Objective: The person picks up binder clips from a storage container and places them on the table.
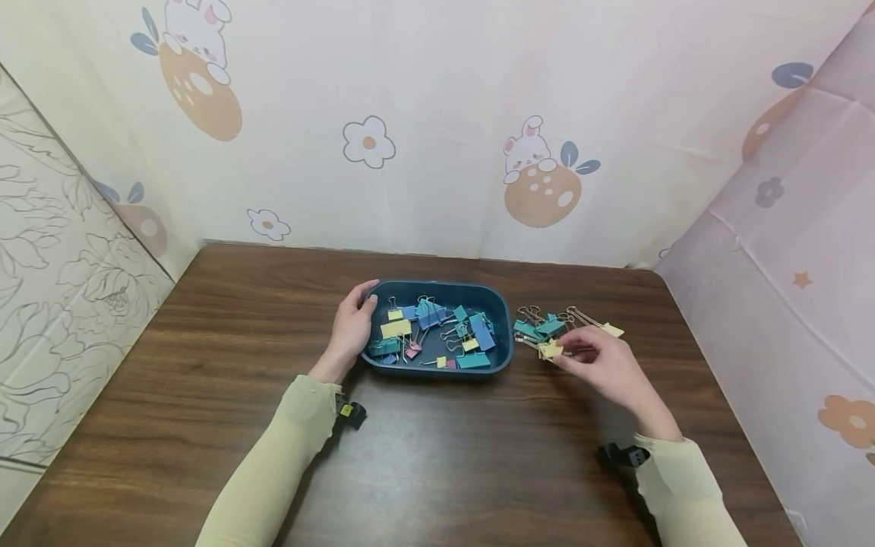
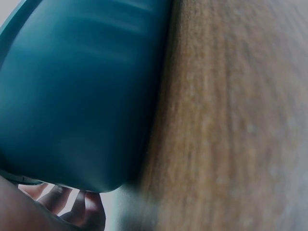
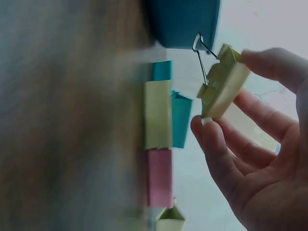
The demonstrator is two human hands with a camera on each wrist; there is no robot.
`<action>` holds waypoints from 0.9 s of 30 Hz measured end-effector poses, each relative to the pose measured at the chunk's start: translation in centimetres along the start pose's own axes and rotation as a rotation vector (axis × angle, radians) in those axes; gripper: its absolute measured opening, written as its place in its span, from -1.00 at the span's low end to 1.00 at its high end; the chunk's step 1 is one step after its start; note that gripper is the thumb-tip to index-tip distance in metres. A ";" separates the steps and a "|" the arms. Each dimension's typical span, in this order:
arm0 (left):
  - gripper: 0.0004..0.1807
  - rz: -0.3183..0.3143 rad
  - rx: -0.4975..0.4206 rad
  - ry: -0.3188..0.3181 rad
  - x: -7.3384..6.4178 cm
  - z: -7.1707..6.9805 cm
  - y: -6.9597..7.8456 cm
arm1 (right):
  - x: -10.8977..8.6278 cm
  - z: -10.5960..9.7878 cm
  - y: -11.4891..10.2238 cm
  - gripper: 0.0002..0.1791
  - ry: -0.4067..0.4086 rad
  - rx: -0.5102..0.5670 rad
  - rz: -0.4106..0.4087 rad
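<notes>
My left hand (image 1: 350,328) grips the left end of a dark blue plastic tray (image 1: 437,374), thumb at the rim and fingers along the outer wall. Inside the tray lie several binder clips in blue, teal, yellow and pink, such as a wide yellow one (image 1: 396,328). To the right of the tray, my right hand (image 1: 604,366) pinches a yellow binder clip (image 3: 226,84) between thumb and fingertips. In the right wrist view that clip is raised off the table, its wire handles towards the tray.
Beside the right hand is a small pile of binder clips on the brown wooden table (image 1: 437,463): teal ones (image 1: 529,330), a yellow one (image 1: 612,330) and a pink one (image 3: 160,178). A patterned curtain (image 1: 437,205) hangs behind the table's back edge.
</notes>
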State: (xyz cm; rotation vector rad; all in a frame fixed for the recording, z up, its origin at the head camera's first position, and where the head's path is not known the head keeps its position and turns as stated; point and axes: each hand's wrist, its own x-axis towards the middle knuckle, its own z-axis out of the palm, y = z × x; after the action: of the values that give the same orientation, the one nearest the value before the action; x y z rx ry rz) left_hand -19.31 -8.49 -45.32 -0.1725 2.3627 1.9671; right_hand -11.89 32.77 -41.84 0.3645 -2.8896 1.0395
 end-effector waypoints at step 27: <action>-0.57 -0.010 0.006 -0.004 -0.3 0.1 0.4 | 0.4 1.5 -3.3 -0.73 -0.074 -0.245 -0.032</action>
State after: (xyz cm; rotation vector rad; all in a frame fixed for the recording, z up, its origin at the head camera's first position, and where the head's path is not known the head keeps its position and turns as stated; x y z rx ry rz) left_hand -19.11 -8.37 -44.94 -0.1792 2.3597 1.9541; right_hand -11.45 29.26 -40.87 0.4409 -3.0171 0.6699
